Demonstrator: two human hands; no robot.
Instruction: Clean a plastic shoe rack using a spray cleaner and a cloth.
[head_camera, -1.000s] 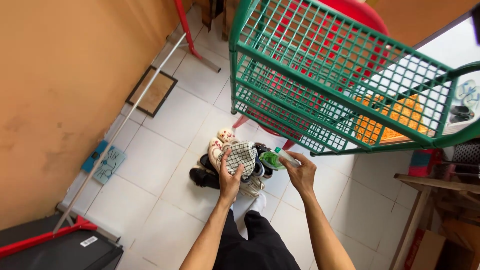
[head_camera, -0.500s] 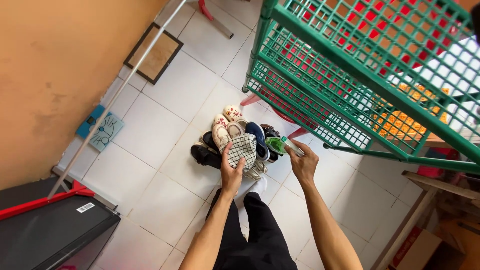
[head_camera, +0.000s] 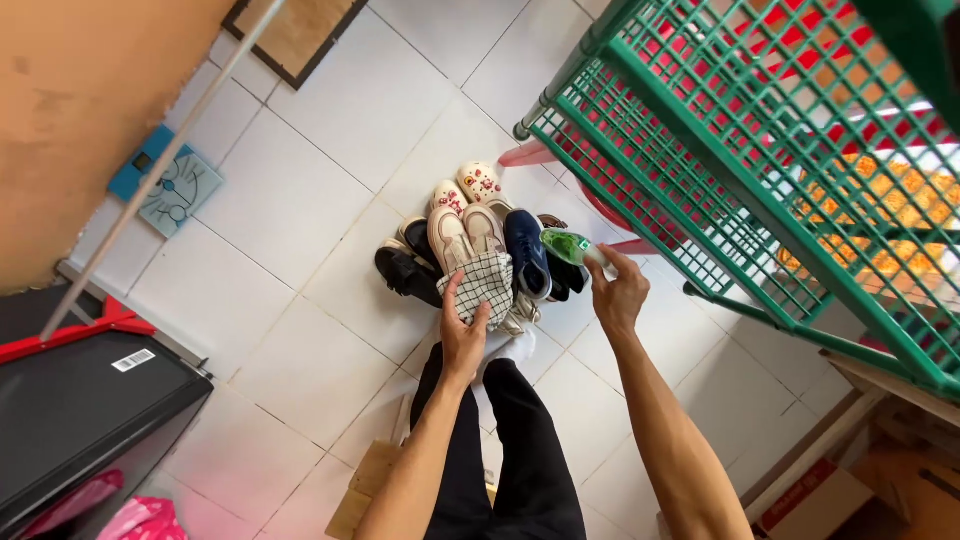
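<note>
Two hands busy: my left hand (head_camera: 463, 335) gripped a checkered cloth (head_camera: 483, 287), right hand (head_camera: 617, 297) clenched a green bottle (head_camera: 567, 246) above shoes (head_camera: 470, 240) piled beside the green rack (head_camera: 740, 150).

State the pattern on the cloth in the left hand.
The cloth has a black-and-white check, clearest in the head view.

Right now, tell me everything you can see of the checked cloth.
The checked cloth is white with a thin dark grid and looks like soft woven fabric. It is bunched and folded, not spread flat. The left hand grips its lower edge, thumb on top. It hangs above the pile of shoes on the floor.
</note>
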